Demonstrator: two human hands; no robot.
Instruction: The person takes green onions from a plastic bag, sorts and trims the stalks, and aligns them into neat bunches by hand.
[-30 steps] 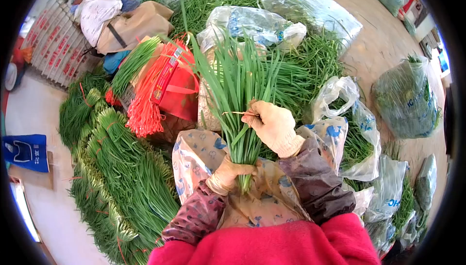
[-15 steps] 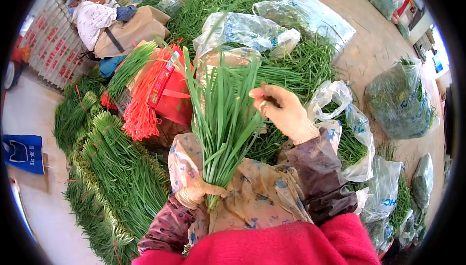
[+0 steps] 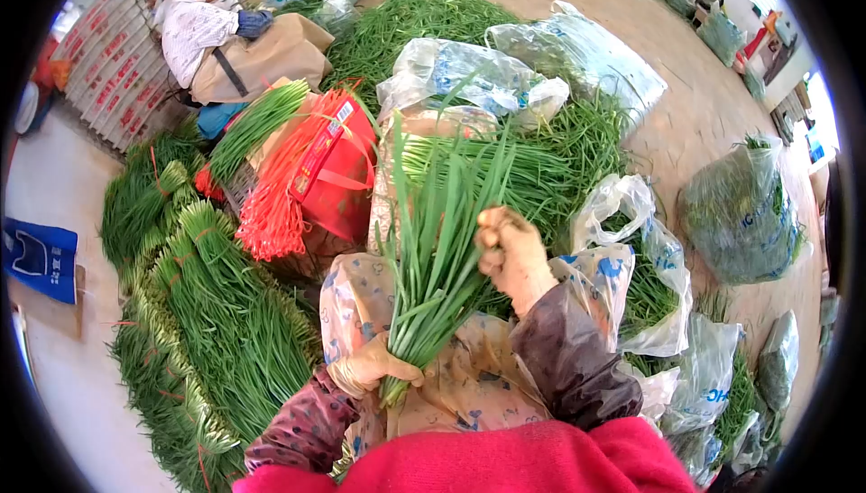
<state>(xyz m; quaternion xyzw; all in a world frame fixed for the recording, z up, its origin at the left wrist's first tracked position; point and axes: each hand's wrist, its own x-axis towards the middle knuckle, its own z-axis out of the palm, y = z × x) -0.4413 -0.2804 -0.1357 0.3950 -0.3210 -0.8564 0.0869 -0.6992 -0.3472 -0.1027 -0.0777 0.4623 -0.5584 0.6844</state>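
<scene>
My left hand (image 3: 372,368), in a pale glove, is closed round the lower stalks of a bunch of garlic chives (image 3: 437,263). The bunch stands nearly upright over my lap, its long leaves fanning out at the top. At its right edge my right hand (image 3: 518,258), also gloved, has its fingers curled in against the leaves. Slight blur hides what is between those fingers, if anything. Under both hands a patterned plastic apron (image 3: 460,367) covers my lap. Just beyond the bunch lie more cut chives (image 3: 528,164).
Tied chive bundles (image 3: 225,294) are piled at the left. Red ties (image 3: 275,209) hang over a red box (image 3: 338,191). Plastic bags (image 3: 465,73) lie on loose chives ahead; filled bags (image 3: 744,213) stand at right. A person (image 3: 203,37) sits at upper left.
My right hand has moved down and inward against the leaves, and its fingers have curled in. The bunch leans more to the right, still held by my left hand. The view has shifted slightly.
</scene>
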